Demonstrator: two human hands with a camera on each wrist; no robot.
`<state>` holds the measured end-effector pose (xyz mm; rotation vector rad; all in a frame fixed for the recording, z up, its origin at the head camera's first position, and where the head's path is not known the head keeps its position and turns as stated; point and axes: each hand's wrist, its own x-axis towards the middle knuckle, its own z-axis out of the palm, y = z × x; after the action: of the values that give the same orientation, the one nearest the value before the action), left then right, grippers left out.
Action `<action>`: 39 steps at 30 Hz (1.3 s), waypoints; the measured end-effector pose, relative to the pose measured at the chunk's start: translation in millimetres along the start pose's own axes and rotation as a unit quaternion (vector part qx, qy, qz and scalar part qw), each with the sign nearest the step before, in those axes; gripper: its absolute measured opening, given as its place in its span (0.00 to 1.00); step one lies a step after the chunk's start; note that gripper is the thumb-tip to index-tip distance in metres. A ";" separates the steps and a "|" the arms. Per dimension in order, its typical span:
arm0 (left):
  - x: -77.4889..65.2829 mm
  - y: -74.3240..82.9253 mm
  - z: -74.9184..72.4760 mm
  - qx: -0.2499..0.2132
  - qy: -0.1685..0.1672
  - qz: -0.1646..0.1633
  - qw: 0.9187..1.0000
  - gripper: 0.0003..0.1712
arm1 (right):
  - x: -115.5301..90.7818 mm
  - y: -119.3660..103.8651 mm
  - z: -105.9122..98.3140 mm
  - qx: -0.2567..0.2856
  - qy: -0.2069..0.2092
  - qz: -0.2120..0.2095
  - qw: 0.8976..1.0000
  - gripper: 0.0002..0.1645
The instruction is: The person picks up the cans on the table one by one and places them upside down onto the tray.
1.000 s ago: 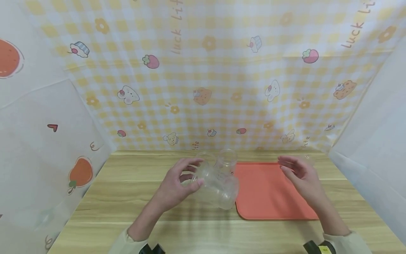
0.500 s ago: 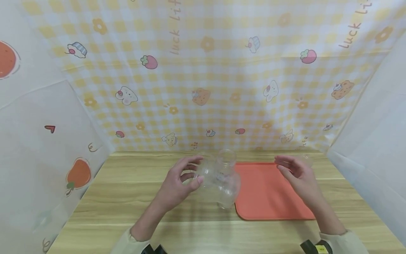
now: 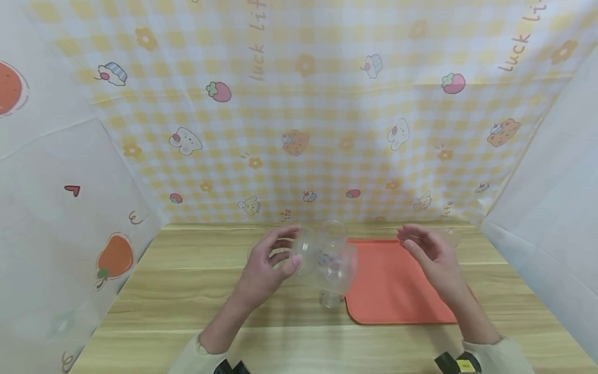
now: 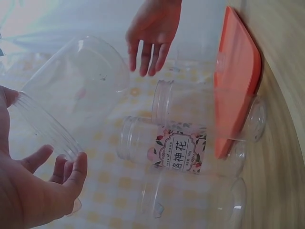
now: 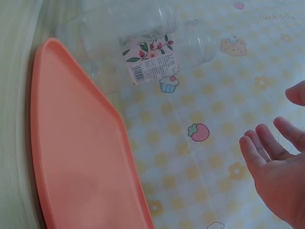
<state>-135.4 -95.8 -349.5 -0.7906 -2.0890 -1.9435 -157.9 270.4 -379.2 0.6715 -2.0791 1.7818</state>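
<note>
My left hand grips a clear plastic jar around its ridged neck. The jar lies tipped sideways in the air, its base toward the right. In the left wrist view, several more clear jars stand behind it on the table, one with a pink floral label; the raised jar overlaps them in the head view. My right hand hovers over the orange tray, palm turned inward and fingers loosely bent, with nothing in it.
The tray lies on the wood-grain table, right of the jars. A small clear object shows behind my right hand. A yellow checked cloth hangs behind the table, and white cloths stand at both sides.
The held jar has swung from slanting downward to nearly level, its base rising. My right hand has drifted a little left toward it. The tray stays in place.
</note>
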 end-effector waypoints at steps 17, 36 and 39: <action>3.5 -7.1 13.0 -0.033 0.023 0.000 0.999 0.32 | 4.3 -9.4 10.8 0.052 -0.015 -0.014 0.998 0.22; 6.2 -10.7 22.9 -0.044 0.038 0.010 0.998 0.32 | 5.1 -11.8 16.6 0.062 -0.033 -0.013 0.997 0.22; 6.4 -11.5 24.8 -0.048 0.040 0.010 0.998 0.32 | 4.8 -11.9 17.4 0.065 -0.035 -0.015 0.997 0.22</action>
<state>-141.0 -70.2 -359.6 -0.7369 -1.9476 -2.0433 -154.4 251.3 -369.7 0.8079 -1.9988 1.9144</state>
